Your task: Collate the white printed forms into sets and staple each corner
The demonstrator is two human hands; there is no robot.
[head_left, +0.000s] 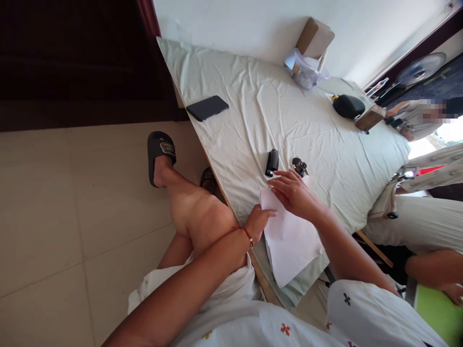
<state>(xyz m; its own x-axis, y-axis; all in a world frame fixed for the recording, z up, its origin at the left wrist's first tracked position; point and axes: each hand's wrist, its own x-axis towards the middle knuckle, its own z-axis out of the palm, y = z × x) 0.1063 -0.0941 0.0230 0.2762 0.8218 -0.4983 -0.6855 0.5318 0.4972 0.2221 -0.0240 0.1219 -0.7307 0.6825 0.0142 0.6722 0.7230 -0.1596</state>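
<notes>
A stack of white paper sheets (pixel 289 246) lies near the table's front edge. My left hand (pixel 257 222), with a red string bracelet at its wrist, grips the near edge of the sheets, thumb on top. Over their upper part reaches my right hand (pixel 294 193), fingers stretched out and holding nothing. Its fingertips are close to a black stapler (pixel 272 162); I cannot tell whether they touch it. Beside the stapler, just past my right hand, is a bunch of keys (pixel 299 166).
A pale cloth (pixel 246 125) covers the table. On it are a black tablet or phone (pixel 208 108), a clear plastic tub (pixel 306 72), a cardboard box (pixel 314 37) and a black rounded case (pixel 347 106). A person (pixel 427 115) is at the far end; another person's leg (pixel 430 221) is at right.
</notes>
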